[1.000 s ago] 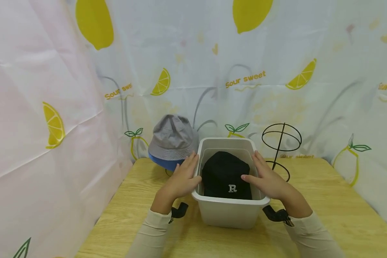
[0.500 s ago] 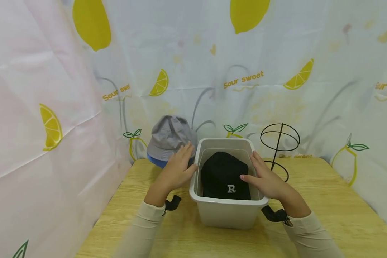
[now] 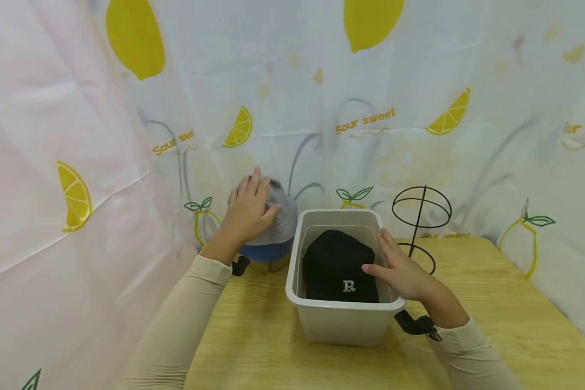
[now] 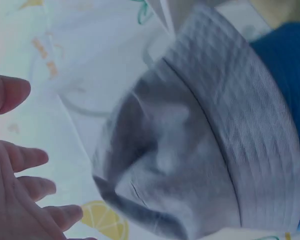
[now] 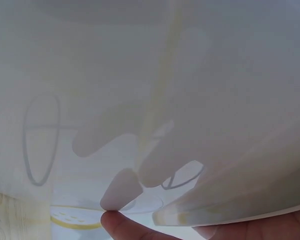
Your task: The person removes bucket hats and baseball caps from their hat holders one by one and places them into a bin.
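Note:
A grey bucket hat (image 4: pixel 175 150) with a blue layer (image 3: pixel 268 252) under its brim stands at the back left. My left hand (image 3: pixel 248 211) is raised in front of its crown, fingers spread; the left wrist view shows a gap between fingers and hat. In the middle stands a white plastic bin (image 3: pixel 343 325) with a black hat (image 3: pixel 336 260) inside, a white letter R on its front. My right hand (image 3: pixel 402 271) rests at the bin's right rim, its thumb reaching over the opening. In the right wrist view a fingertip (image 5: pixel 117 225) meets the bin's glossy outer wall.
A black wire hat stand (image 3: pixel 421 222) without a hat stands behind the bin to the right. The wooden table (image 3: pixel 492 319) is bounded by a lemon-print curtain (image 3: pixel 283 81) at the back and sides.
My left hand has left the bin's left rim and moved left and up to the grey bucket hat. The right hand stays at the bin, which has not visibly moved.

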### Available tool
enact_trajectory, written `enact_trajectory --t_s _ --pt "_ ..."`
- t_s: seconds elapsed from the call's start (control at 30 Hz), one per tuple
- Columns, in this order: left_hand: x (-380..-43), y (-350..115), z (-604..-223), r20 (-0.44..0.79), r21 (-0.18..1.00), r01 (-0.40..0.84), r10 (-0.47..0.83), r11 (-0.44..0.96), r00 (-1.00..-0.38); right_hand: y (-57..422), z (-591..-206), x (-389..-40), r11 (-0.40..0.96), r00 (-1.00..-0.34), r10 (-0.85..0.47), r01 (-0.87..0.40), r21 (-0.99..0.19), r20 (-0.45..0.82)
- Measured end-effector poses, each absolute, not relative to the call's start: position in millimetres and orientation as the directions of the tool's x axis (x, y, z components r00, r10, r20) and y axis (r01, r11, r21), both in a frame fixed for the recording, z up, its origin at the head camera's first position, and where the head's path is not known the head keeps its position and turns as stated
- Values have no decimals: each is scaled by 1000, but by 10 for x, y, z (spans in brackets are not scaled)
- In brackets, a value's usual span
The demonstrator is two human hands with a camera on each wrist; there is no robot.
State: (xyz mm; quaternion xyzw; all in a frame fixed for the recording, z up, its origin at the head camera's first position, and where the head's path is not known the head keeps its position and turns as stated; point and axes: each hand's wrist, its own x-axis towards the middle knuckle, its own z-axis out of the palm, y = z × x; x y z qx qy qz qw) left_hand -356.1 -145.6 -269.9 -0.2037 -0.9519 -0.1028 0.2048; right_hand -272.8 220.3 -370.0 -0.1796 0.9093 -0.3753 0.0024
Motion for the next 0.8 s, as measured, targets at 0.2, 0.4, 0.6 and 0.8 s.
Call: enact_trajectory --t_s 0.2,0.4,0.6,0.8 --pt "-3765 -1579 -2613 431 120 337 257 934 -865 2216 -3703 -2716 654 -938 -320 -320 -685 133" --pt "-3912 -1715 -2567 424 159 267 178 951 -888 2186 -3724 -2714 643 -935 -327 -326 -693 137" --pt "-4017 -1790 -2550 400 178 232 145 956 -905 2180 -3747 -2707 642 -936 -322 -325 -694 141" --pt "-4125 -1843 -2582 367 188 194 115 963 -923 2190 -3729 -2707 647 -938 -314 -327 -689 150"
